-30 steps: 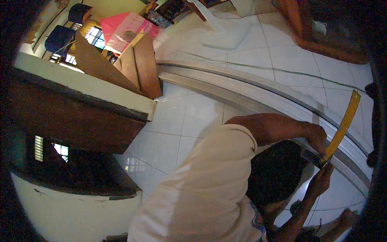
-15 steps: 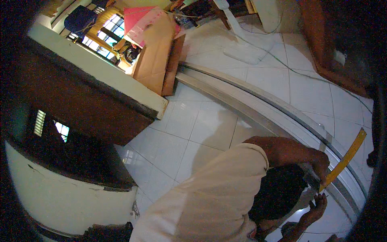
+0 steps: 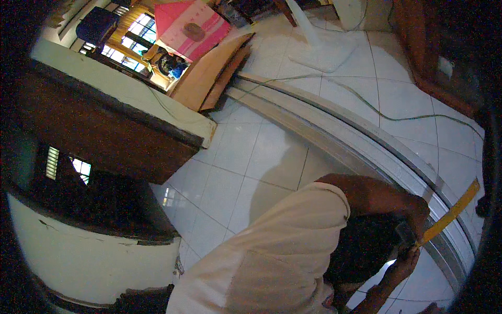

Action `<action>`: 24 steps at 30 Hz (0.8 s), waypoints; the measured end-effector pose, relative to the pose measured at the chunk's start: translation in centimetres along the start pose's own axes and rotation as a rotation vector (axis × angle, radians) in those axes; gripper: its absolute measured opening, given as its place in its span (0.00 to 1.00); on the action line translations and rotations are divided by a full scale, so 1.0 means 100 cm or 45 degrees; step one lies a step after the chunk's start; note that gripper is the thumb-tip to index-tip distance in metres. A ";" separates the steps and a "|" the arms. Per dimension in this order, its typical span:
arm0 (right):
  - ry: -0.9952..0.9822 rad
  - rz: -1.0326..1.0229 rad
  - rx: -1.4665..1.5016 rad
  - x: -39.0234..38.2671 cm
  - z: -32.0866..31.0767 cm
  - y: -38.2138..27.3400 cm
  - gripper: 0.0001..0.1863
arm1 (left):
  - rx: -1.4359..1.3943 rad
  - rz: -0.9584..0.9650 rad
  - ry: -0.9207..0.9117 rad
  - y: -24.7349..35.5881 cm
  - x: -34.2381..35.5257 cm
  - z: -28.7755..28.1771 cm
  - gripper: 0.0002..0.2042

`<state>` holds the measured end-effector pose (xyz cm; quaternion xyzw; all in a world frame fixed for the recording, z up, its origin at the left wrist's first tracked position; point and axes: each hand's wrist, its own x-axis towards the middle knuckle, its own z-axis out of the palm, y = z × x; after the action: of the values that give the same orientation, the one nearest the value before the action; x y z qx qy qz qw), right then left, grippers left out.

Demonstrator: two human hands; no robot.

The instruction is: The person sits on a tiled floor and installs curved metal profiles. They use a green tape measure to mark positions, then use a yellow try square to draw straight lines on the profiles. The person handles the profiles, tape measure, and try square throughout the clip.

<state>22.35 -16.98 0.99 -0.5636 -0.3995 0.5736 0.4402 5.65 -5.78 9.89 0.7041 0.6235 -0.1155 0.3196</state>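
Observation:
My left hand (image 3: 418, 217), below a beige sleeve (image 3: 282, 240), is closed at the lower end of a flat yellow ruler (image 3: 452, 212). The ruler slants up and right, across long pale metal profiles (image 3: 334, 125) lying on the tiles. My right hand (image 3: 407, 261) comes from below, its fingers pressed together at the ruler's lower end. What it pinches, if anything, is too small and dark to make out. A dark grey block (image 3: 405, 233) shows beside my left hand; whether it joins the ruler I cannot tell.
Cardboard (image 3: 209, 73) stands at the profiles' far end, before a pink and white box (image 3: 191, 31). A green cord (image 3: 366, 104) crosses the profiles and the white tiles. A low wall (image 3: 120, 89) runs on the left; dark wooden furniture (image 3: 429, 68) stands at the upper right.
My right hand has moved up to the ruler's lower end, its fingers drawing together. The ruler's free tip sits slightly lower. The green cord has shifted and now crosses the profiles.

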 end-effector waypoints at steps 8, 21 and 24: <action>0.059 -0.208 -0.064 0.010 -0.036 -0.030 0.22 | -0.332 0.582 -0.277 -0.074 0.071 0.003 0.39; 0.148 -0.062 0.152 -0.005 -0.067 -0.110 0.19 | 0.005 0.493 -0.024 -0.076 0.027 -0.020 0.27; 0.026 -0.005 0.164 -0.009 -0.063 -0.105 0.19 | -0.062 0.470 0.099 -0.084 0.017 -0.015 0.25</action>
<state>29.21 -15.02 11.02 -0.5392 -0.3583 0.5916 0.4805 -2.37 -3.35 7.49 0.8025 0.4983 -0.0123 0.3279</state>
